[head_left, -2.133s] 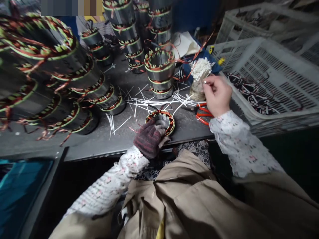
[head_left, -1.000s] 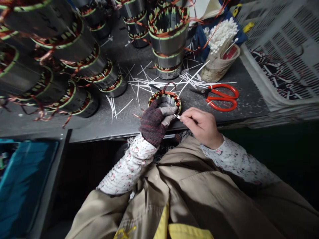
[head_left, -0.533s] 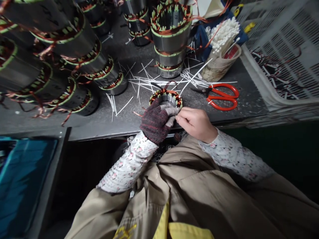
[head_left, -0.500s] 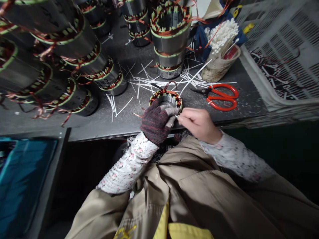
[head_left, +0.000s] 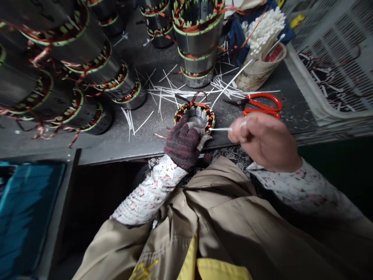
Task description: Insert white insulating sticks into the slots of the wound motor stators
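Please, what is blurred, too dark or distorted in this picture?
Head view: right hand motion-blurred, left hand sharper; head view: space below the table nearly black; head view: stacked metal rings at left lean, probably wide-angle distortion.

PLACE: workshop — assembly bench (head_left: 116,147) | stacked copper-wound cores (head_left: 196,43) | red-handled cutters (head_left: 247,100) | plastic crate (head_left: 309,97) — wires (head_left: 329,83) inside

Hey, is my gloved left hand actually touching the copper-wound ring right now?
Touching. The head view shows the gloved left hand with its fingers lapped over the near rim of the copper-wound ring, no gap between.
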{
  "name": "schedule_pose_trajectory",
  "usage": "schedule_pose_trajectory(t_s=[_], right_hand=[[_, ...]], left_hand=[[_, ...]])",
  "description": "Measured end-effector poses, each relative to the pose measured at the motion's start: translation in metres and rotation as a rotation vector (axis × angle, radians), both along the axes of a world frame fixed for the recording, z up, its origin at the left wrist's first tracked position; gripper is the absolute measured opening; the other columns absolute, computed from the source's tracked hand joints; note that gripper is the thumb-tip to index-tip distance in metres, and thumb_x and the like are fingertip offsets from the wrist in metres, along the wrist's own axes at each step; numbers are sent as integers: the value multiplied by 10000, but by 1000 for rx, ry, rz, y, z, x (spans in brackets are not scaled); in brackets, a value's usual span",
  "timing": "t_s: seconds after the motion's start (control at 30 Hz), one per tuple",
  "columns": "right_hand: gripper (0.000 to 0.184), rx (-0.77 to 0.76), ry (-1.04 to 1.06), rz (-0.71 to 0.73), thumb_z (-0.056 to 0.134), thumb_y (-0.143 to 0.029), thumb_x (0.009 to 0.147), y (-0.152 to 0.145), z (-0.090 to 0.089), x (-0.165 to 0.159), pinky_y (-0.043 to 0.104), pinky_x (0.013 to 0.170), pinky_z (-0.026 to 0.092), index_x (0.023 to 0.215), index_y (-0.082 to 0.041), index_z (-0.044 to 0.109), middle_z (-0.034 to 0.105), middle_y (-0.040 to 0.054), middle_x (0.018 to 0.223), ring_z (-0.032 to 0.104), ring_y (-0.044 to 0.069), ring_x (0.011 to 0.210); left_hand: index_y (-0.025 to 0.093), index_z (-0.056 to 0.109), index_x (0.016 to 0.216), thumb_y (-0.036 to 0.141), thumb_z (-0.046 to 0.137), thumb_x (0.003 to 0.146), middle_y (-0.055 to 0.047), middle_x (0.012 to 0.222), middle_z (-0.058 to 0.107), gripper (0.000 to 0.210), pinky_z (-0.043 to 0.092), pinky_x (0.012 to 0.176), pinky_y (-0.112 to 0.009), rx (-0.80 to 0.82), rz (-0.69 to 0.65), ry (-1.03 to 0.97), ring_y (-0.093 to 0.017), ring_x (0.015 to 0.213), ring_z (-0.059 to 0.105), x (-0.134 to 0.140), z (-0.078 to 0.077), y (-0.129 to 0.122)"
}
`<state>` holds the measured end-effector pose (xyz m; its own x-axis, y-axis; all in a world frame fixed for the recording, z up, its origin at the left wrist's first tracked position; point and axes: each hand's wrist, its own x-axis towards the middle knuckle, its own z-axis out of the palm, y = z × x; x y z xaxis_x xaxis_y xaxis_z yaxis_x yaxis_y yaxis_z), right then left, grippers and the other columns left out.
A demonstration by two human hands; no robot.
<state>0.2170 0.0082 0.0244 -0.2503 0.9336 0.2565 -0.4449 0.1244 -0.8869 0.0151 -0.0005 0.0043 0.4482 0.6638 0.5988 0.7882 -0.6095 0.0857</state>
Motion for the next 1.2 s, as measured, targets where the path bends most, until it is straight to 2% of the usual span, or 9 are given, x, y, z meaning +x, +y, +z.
schedule_pose_trajectory(t_s=[0.17, 0.3, 0.43, 0.53, 0.63, 0.83, 0.93, 1.03, 1.2], right_hand=[[281, -40, 10, -88, 492, -349, 1020, 45, -5, -44, 270, 696, 483, 789, -197, 545, 584, 16, 794, 565, 111, 717], [353, 491, -442, -374, 558, -476, 1019, 39, -27, -29, 402, 981, 504, 810, -201, 626, 697, 89, 1196, 645, 217, 1088], [154, 805, -818, -470, 595, -296, 987, 13, -54, -6, 504, 1053, 454, 968, -212, 723, 661, 91, 1361, 607, 295, 1236], [180, 805, -885, -498, 553, -238, 986, 4, -64, -7, 505, 1025, 466, 996, -218, 732, 676, 86, 1329, 611, 294, 1231], [156, 782, -732, -534, 546, -271, 992, 13, -62, -5, 467, 984, 517, 942, -224, 686, 713, 83, 1194, 654, 259, 1157], [175, 443, -540, -1063, 657, -346, 951, 102, -64, 47, 331, 687, 499, 871, -221, 564, 601, 29, 818, 564, 155, 702], [173, 387, -756, -949, 700, -329, 958, 153, -63, 65, 318, 788, 502, 922, -213, 576, 612, 45, 937, 567, 146, 813], [144, 329, -939, -811, 744, -231, 932, 181, -52, 65, 321, 932, 472, 933, -188, 607, 612, 65, 1036, 555, 154, 973], [105, 338, -960, -846, 722, -176, 925, 168, -34, 58, 336, 922, 476, 893, -197, 624, 639, 76, 1033, 582, 161, 960]], left_hand=[[156, 680, 1011, 295, 599, 1000, -90, 1052, 760, 162, 524, 1172, -454, 54, 9, 97, -219, 1082, 725, 22, -1, -9], [169, 679, 1256, 205, 610, 973, -76, 1181, 766, 293, 395, 1250, -587, 71, -69, 250, -283, 1220, 686, 0, 26, -10], [189, 714, 1217, 218, 540, 1014, -52, 953, 768, 269, 568, 1014, -438, -30, -203, 425, -223, 937, 730, -32, 58, 11], [199, 731, 1187, 271, 532, 1010, -80, 1067, 755, 276, 572, 949, -433, -235, -265, 666, -259, 1021, 707, -38, 70, 30], [206, 739, 1139, 257, 514, 1013, -81, 1094, 745, 263, 536, 1040, -501, -195, -299, 718, -271, 1062, 689, -34, 75, 36], [208, 690, 1082, 333, 539, 996, -83, 1262, 722, 214, 413, 1217, -586, -140, -531, 489, -292, 1202, 669, -38, 70, 42], [186, 647, 937, 381, 562, 1017, -77, 996, 748, 227, 573, 1043, -468, -324, -530, 360, -235, 986, 715, -37, 56, 47], [185, 612, 892, 382, 612, 1009, -50, 848, 724, 229, 616, 954, -450, -253, -420, 222, -222, 861, 713, -30, 39, 38], [183, 589, 917, 326, 694, 961, -50, 869, 741, 182, 626, 979, -515, -46, -219, 55, -229, 855, 741, -14, 18, 10]])
